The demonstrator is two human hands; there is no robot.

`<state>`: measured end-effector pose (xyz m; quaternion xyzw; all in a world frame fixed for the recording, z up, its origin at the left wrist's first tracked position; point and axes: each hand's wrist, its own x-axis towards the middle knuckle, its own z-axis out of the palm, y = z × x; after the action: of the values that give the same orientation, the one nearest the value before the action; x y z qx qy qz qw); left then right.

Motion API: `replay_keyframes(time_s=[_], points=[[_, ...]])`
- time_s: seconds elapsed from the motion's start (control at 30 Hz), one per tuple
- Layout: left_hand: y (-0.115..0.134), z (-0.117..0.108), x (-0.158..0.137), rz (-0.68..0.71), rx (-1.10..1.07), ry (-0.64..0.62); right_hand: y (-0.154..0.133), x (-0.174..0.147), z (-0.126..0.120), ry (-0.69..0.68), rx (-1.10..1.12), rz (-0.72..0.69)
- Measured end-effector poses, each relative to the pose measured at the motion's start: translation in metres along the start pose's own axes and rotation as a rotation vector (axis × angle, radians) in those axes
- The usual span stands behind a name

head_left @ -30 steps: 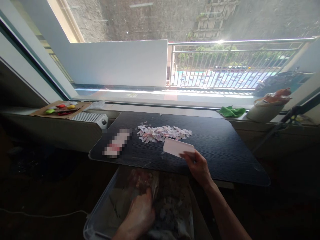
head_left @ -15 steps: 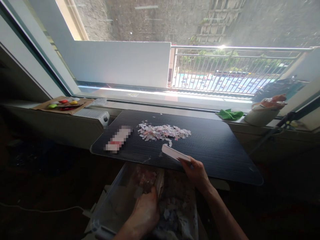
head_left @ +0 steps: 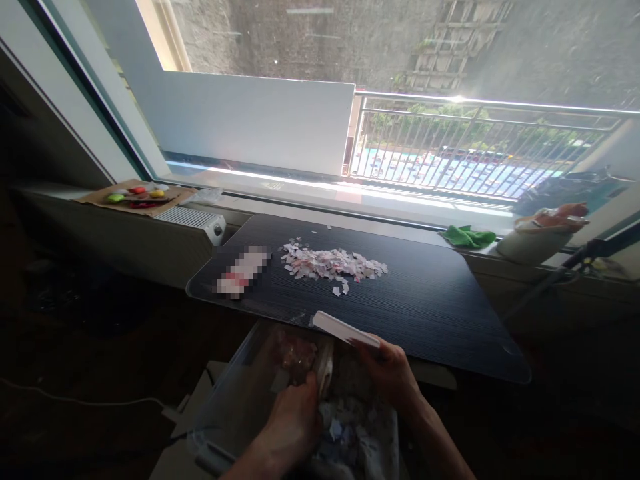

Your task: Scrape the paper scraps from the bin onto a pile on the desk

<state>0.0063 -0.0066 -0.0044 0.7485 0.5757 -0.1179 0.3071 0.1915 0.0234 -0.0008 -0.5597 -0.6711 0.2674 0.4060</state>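
Sweeping seems in hand — the right hand [head_left: 390, 367] grips a flat white piece [head_left: 344, 328] at the near edge of the table [head_left: 425, 293], the left hand [head_left: 295, 410] (hold too dim to tell) at a clear bin [head_left: 235, 393] — and next calls for a low edge behind the pale, jagged paper scraps [head_left: 333, 264] heaped mid-table.

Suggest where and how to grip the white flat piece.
I'd pinch the white flat piece by its right end, coming from the right: it looks long and slim, and the right hand holds it there, leaving the left end free.
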Motion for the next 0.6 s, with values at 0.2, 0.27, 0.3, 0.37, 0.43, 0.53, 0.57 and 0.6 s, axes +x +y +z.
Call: replay_keyframes(time_s=[0.2,0.27,0.3,0.37,0.43,0.53,0.57,0.6], points=[[0.001,-0.002,0.001,-0.023,0.007,-0.002,-0.002,0.012,0.001,0.086,-0.043,-0.006],[0.001,-0.002,0.000,-0.021,0.001,0.002,-0.004,0.012,0.004,0.032,-0.033,-0.018],[0.001,-0.002,0.001,-0.020,-0.002,0.006,-0.006,0.010,0.006,-0.008,-0.016,-0.022],[0.000,-0.001,0.001,-0.022,-0.006,0.005,-0.009,0.006,0.008,-0.070,0.024,-0.027],[-0.001,0.000,0.001,-0.023,-0.007,0.001,-0.010,0.004,0.009,-0.075,0.045,-0.019],[-0.002,0.000,0.002,-0.005,-0.009,0.001,-0.010,0.004,0.008,0.008,0.033,0.014],[-0.002,0.000,0.002,0.001,-0.012,-0.001,-0.010,0.004,0.007,0.021,0.028,0.019],[-0.003,0.000,0.002,0.001,-0.014,-0.006,-0.011,0.005,0.007,0.014,0.026,0.013]])
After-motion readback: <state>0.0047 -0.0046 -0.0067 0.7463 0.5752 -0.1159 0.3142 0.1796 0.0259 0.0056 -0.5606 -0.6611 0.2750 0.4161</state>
